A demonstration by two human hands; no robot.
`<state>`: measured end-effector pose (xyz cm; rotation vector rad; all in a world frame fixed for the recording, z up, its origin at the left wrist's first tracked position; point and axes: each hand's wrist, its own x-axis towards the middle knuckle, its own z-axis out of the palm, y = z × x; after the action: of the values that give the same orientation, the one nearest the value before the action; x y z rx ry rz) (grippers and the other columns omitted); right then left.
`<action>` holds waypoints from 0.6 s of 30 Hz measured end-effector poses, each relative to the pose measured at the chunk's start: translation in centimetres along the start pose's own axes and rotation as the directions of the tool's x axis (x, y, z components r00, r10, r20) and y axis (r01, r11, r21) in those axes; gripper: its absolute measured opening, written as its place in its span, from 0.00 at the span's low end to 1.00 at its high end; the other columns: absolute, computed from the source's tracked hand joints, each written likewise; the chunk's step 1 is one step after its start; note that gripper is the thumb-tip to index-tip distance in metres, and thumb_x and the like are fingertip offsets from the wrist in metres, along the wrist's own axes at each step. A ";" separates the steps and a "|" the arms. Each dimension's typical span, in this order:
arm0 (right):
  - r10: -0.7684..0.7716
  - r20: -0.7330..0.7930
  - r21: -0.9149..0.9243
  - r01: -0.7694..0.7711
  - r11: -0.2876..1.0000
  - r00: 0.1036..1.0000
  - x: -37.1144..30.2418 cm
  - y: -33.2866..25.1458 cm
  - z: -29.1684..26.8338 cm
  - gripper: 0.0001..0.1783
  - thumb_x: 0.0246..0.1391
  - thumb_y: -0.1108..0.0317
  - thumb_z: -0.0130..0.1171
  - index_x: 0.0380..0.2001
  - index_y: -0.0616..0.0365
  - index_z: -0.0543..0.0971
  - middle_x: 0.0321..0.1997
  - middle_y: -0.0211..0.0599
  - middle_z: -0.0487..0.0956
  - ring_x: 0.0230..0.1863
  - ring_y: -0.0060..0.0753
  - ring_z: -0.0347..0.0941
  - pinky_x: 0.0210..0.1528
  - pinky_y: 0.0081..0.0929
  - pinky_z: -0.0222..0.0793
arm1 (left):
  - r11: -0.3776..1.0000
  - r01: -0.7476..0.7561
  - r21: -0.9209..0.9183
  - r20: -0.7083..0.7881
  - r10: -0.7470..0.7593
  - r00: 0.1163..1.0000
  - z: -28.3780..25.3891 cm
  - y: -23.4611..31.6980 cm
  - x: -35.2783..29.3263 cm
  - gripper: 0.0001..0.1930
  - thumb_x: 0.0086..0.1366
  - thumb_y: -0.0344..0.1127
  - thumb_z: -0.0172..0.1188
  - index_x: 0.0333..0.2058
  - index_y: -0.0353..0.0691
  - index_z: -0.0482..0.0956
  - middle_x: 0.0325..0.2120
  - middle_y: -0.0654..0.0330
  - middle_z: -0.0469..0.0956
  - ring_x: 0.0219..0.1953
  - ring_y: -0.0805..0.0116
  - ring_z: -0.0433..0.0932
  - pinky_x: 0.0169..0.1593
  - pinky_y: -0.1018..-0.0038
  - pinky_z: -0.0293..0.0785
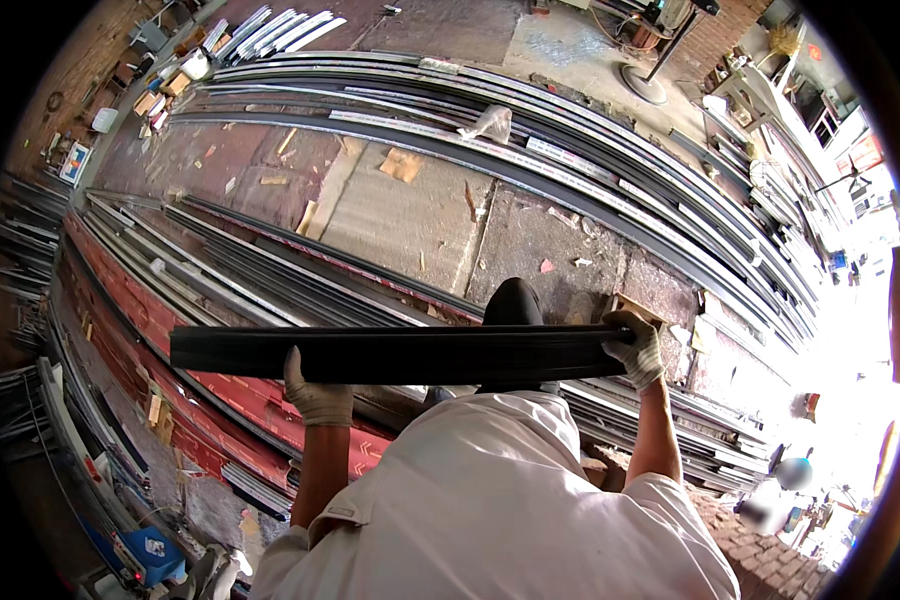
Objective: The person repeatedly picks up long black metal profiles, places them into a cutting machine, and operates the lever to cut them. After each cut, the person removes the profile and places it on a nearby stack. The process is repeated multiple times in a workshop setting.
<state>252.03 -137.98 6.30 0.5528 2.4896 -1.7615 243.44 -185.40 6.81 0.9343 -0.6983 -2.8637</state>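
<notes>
Across the front of my body I hold a long, dark metal profile (pixel 430 354), roughly level from left to right. My gloved left hand (pixel 318 394) supports it from below near its left part, with the thumb up against the near face and the other fingers hidden behind it. At the other end my gloved right hand (pixel 637 349) is wrapped round the profile's tip. One knee in dark trousers (pixel 515 302) shows just beyond the profile. Below and left of it lie bundles of metal profiles (pixel 240 270) on the floor.
Long stacks of dark and silver profiles (pixel 570 170) stretch across the far side. A clear plastic bag (pixel 490 124) lies on them. Red sheeting (pixel 150 300) runs along the left. A round-based stand (pixel 645 84) is at the back right, and a blue container (pixel 152 552) at lower left.
</notes>
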 end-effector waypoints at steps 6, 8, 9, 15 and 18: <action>0.028 0.179 0.076 -0.042 0.996 0.983 19.8 0.1 1.4 0.22 0.34 0.78 0.68 0.39 0.57 0.80 0.38 0.31 0.79 0.40 0.26 0.74 0.48 0.23 0.69 | 0.994 -0.104 -0.018 -0.055 0.103 0.993 5.3 -3.2 10.5 0.16 0.57 0.44 0.61 0.39 0.39 0.78 0.37 0.55 0.79 0.42 0.55 0.77 0.51 0.55 0.74; -0.059 0.213 -0.029 0.067 0.997 0.975 27.6 0.6 1.9 0.22 0.33 0.75 0.69 0.38 0.57 0.80 0.37 0.33 0.79 0.40 0.29 0.76 0.49 0.25 0.70 | 0.986 -0.162 -0.036 -0.096 0.158 0.983 6.2 -4.7 15.3 0.17 0.56 0.44 0.61 0.38 0.38 0.79 0.36 0.54 0.80 0.42 0.54 0.78 0.51 0.54 0.74; -0.125 0.239 -0.080 0.148 0.986 0.963 32.1 0.7 1.9 0.22 0.32 0.74 0.69 0.38 0.57 0.81 0.36 0.34 0.79 0.40 0.31 0.76 0.49 0.26 0.70 | 0.980 -0.196 -0.045 -0.121 0.189 0.974 8.3 -6.1 17.7 0.17 0.56 0.45 0.60 0.38 0.38 0.79 0.36 0.54 0.80 0.41 0.53 0.78 0.51 0.54 0.74; -0.075 0.388 -0.149 0.143 0.978 0.919 51.8 -5.9 -0.1 0.22 0.33 0.72 0.69 0.38 0.58 0.80 0.36 0.35 0.79 0.42 0.35 0.76 0.50 0.28 0.71 | 0.988 -0.152 -0.028 -0.200 0.143 0.969 19.4 -9.4 26.6 0.17 0.57 0.46 0.59 0.38 0.39 0.80 0.37 0.53 0.81 0.42 0.53 0.79 0.51 0.53 0.74; -0.072 0.366 -0.107 0.119 0.987 0.928 57.1 -8.1 -2.9 0.21 0.35 0.74 0.69 0.39 0.58 0.80 0.36 0.31 0.79 0.40 0.28 0.75 0.49 0.24 0.71 | 0.989 -0.146 -0.015 -0.138 0.143 0.980 26.1 -10.7 30.2 0.18 0.57 0.47 0.60 0.39 0.39 0.80 0.38 0.53 0.81 0.43 0.55 0.79 0.53 0.57 0.73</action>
<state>196.64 -122.67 1.14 0.0858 2.3762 -1.5480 204.87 -170.76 4.35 1.0199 -0.6847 -2.6480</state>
